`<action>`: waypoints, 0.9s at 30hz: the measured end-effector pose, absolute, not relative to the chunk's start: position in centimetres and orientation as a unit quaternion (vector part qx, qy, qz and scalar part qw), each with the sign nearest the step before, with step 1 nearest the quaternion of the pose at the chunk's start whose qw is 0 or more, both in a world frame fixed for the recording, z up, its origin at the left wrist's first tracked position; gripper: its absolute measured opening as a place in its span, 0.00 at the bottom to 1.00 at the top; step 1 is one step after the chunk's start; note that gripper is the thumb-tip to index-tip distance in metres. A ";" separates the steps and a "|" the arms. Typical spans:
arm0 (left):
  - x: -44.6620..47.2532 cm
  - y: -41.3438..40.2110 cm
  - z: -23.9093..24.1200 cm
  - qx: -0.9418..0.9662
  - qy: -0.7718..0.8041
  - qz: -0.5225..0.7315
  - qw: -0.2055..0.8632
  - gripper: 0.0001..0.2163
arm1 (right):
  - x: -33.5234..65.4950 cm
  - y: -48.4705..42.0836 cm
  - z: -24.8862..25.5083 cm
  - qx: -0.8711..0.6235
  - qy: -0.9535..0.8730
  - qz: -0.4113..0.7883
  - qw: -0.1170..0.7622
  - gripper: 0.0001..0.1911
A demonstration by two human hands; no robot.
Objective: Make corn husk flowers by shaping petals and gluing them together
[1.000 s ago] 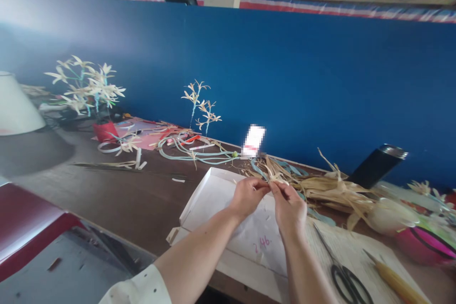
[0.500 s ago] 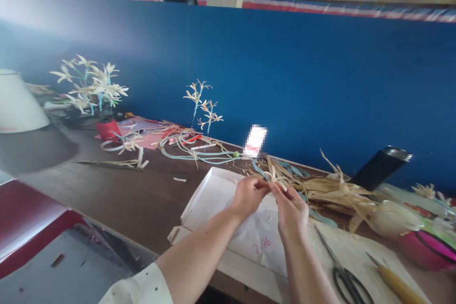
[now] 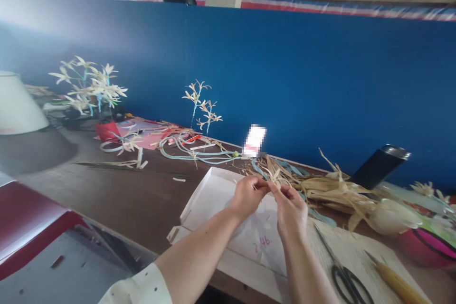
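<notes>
My left hand and my right hand meet above an open white cardboard box marked with pink writing. Pinched between the fingertips of both is a small pale husk flower, its narrow petals fanning out beyond the fingers. Its base is hidden by my fingers. To the right of my right hand lies a pile of dry corn husks. Black-handled scissors and an awl with a yellow wooden handle rest on a board beside my right forearm.
A red pot of pale flowers stands left, near a white lampshade. Flower stems rise behind coiled light-blue cord. A lit phone screen leans on the blue partition. A dark flask tilts at right.
My hands stay almost in place. The pale flower's petals show more upright and spread above my fingertips than before.
</notes>
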State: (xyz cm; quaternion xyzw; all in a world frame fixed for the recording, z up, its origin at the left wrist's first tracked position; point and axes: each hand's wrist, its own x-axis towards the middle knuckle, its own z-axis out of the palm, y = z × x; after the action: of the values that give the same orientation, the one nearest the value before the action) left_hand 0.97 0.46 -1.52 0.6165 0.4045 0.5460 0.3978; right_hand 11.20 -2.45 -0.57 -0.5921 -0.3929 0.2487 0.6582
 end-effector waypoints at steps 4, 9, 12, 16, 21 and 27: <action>1.0 0.5 -1.6 0.613 0.404 0.549 0.401 0.07 | 11.1 -2.5 -0.4 -0.586 -0.390 0.252 0.664 0.21; 1.0 0.6 -1.6 0.616 0.401 0.550 0.397 0.07 | 11.4 -2.2 -0.9 -0.573 -0.393 0.260 0.670 0.21; 0.9 0.4 -1.5 0.614 0.400 0.550 0.401 0.07 | 11.6 -2.2 -1.1 -0.574 -0.400 0.255 0.668 0.20; 1.0 0.4 -1.4 0.614 0.404 0.549 0.398 0.07 | 11.6 -2.0 -1.3 -0.580 -0.396 0.247 0.668 0.21; 0.9 0.4 -1.4 0.613 0.403 0.554 0.393 0.06 | 11.6 -1.8 -1.4 -0.553 -0.386 0.271 0.686 0.20; 0.8 0.3 -1.2 0.596 0.406 0.552 0.419 0.07 | 11.4 -2.0 -0.7 -0.499 -0.377 0.336 0.704 0.25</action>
State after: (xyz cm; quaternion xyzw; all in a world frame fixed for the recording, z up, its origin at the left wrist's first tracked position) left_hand 0.78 0.34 -1.16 0.5963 0.4056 0.5519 0.4187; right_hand 11.40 -2.03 -0.74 -0.4995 -0.3770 0.3356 0.7042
